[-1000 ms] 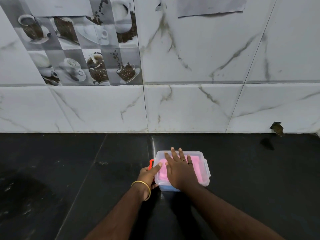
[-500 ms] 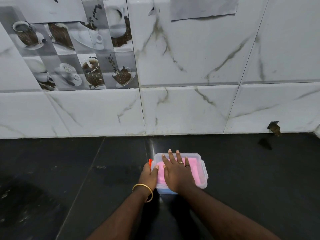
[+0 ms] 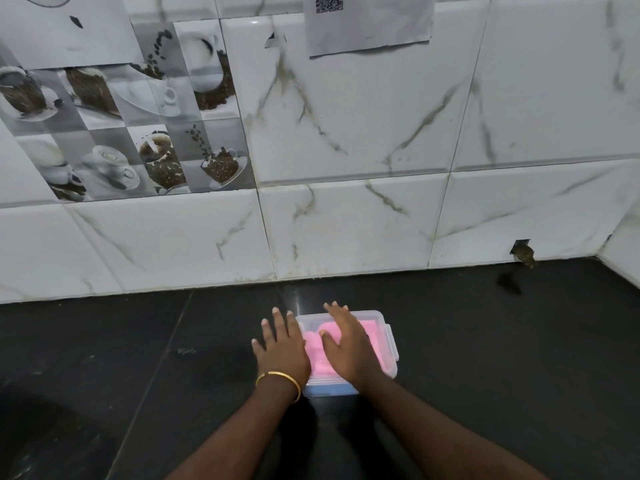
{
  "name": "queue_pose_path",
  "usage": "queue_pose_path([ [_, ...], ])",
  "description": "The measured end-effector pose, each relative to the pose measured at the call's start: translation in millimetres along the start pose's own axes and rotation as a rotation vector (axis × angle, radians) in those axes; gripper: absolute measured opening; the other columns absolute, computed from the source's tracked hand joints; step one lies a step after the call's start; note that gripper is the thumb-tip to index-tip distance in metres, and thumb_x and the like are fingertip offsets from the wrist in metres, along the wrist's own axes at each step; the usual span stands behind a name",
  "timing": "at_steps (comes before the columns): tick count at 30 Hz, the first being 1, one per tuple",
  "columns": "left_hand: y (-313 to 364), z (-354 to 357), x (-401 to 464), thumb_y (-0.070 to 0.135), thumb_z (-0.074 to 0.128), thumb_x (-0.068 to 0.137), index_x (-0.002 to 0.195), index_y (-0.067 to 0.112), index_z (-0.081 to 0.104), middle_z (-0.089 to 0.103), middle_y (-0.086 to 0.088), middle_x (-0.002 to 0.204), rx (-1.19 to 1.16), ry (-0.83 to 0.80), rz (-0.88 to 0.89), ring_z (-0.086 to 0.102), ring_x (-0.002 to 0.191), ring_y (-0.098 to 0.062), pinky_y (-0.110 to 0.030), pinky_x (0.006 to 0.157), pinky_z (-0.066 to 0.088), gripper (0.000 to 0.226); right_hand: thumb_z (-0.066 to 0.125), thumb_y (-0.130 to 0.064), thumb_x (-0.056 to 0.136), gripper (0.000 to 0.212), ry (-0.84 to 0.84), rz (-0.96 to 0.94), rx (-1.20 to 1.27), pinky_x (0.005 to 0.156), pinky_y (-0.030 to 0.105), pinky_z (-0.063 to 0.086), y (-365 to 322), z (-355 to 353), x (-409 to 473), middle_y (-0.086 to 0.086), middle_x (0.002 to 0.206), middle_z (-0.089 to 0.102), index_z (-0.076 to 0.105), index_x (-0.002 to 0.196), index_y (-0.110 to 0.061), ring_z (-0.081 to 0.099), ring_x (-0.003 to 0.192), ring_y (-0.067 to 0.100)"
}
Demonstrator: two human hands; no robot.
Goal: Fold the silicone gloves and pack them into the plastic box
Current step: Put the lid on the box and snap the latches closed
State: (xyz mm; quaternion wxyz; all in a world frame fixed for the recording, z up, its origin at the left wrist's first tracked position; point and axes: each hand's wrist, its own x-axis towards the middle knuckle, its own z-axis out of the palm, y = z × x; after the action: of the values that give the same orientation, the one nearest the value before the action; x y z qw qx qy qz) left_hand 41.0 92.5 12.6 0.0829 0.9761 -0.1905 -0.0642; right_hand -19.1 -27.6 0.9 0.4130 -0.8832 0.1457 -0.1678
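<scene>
A small clear plastic box (image 3: 389,348) sits on the shiny black counter (image 3: 138,375). Pink silicone gloves (image 3: 313,351) show through it, partly hidden. The right hand (image 3: 346,344) lies flat on top, fingers straight. The left hand (image 3: 280,344), fingers spread, covers the box's left edge.

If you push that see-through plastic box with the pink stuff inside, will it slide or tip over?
The clear rectangular plastic box would probably slide, since the black countertop looks smooth and shiny. It seems unlikely to tip, being low and wide. It is probably light too, as only the soft pink folded silicone gloves show inside.
</scene>
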Motion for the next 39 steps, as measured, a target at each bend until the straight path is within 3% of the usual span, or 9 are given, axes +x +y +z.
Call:
queue_pose_path([
  [6,41,-23,18,0.080,0.057,0.063,0.154,0.019,-0.005,-0.021,-0.010,0.160,0.089,-0.282,0.315,-0.014,0.147,-0.036,-0.056,0.117,0.009,0.125,0.067,-0.020,0.087,0.045,0.433,0.312,0.121,0.107,0.041,0.042,22,-57,-4,0.003,0.134,0.059,0.057,0.131,-0.018,0.053,0.124,0.022],
  [9,65,-32,25,0.073,0.073,0.055,0.153,0.015,-0.005,-0.009,-0.014,0.162,0.158,-0.406,0.364,-0.006,0.148,-0.036,-0.049,0.119,0.003,0.138,0.073,-0.043,0.082,0.064,0.306,0.684,0.365,0.097,0.041,0.050,40,-77,-15,0.009,0.135,0.057,0.052,0.134,-0.011,0.057,0.118,0.025],
  [11,75,-36,28,0.070,0.076,0.055,0.154,0.012,0.002,0.004,-0.016,0.162,0.229,-0.436,0.364,0.005,0.149,-0.032,-0.046,0.120,0.003,0.136,0.071,-0.057,0.079,0.064,0.063,0.831,0.586,0.079,0.033,0.051,48,-82,-26,0.010,0.125,0.066,0.064,0.119,-0.008,0.063,0.102,0.021],
  [13,80,-36,31,0.069,0.077,0.054,0.153,0.012,0.008,0.010,-0.016,0.161,0.261,-0.456,0.335,0.011,0.149,-0.032,-0.046,0.121,0.006,0.134,0.067,-0.066,0.076,0.059,-0.157,0.889,0.670,0.082,0.035,0.047,50,-83,-34,0.004,0.113,0.072,0.070,0.108,-0.017,0.064,0.100,0.020],
  [17,83,-35,33,0.069,0.078,0.053,0.154,0.012,0.004,0.005,-0.016,0.162,0.272,-0.494,0.298,0.007,0.148,-0.037,-0.050,0.121,0.010,0.137,0.068,-0.061,0.078,0.053,-0.158,0.885,0.766,0.101,0.040,0.045,56,-75,-36,0.002,0.109,0.074,0.071,0.108,-0.019,0.063,0.107,0.024],
  [23,82,-33,33,0.070,0.078,0.051,0.154,0.014,0.004,0.004,-0.015,0.162,0.260,-0.507,0.278,0.005,0.148,-0.040,-0.052,0.121,0.011,0.138,0.078,-0.039,0.080,0.036,0.142,0.725,0.720,0.069,0.039,0.061,53,-66,-37,0.008,0.097,0.074,0.066,0.098,-0.010,0.071,0.086,0.021],
  [28,82,-34,32,0.068,0.079,0.053,0.154,0.016,0.002,-0.001,-0.015,0.162,0.240,-0.515,0.263,0.000,0.147,-0.042,-0.054,0.119,0.012,0.137,0.063,-0.044,0.091,0.025,0.194,0.490,0.195,0.077,0.040,0.060,55,-59,-36,-0.001,0.088,0.068,0.064,0.090,-0.020,0.066,0.082,0.014],
  [34,82,-33,33,0.064,0.079,0.057,0.154,0.016,-0.001,-0.004,-0.014,0.162,0.223,-0.539,0.246,-0.005,0.146,-0.044,-0.057,0.118,0.011,0.135,0.040,-0.046,0.101,0.043,0.157,0.345,-0.317,0.078,0.038,0.056,52,-59,-30,0.003,0.092,0.072,0.069,0.097,-0.015,0.067,0.084,0.018],
  [39,79,-38,26,0.065,0.077,0.059,0.154,0.016,0.003,-0.004,-0.015,0.162,0.194,-0.525,0.264,-0.004,0.147,-0.042,-0.055,0.118,0.010,0.131,0.042,-0.050,0.099,0.044,0.098,0.339,-0.278,0.083,0.040,0.055,49,-68,-32,0.004,0.099,0.073,0.069,0.106,-0.016,0.067,0.090,0.020],
])
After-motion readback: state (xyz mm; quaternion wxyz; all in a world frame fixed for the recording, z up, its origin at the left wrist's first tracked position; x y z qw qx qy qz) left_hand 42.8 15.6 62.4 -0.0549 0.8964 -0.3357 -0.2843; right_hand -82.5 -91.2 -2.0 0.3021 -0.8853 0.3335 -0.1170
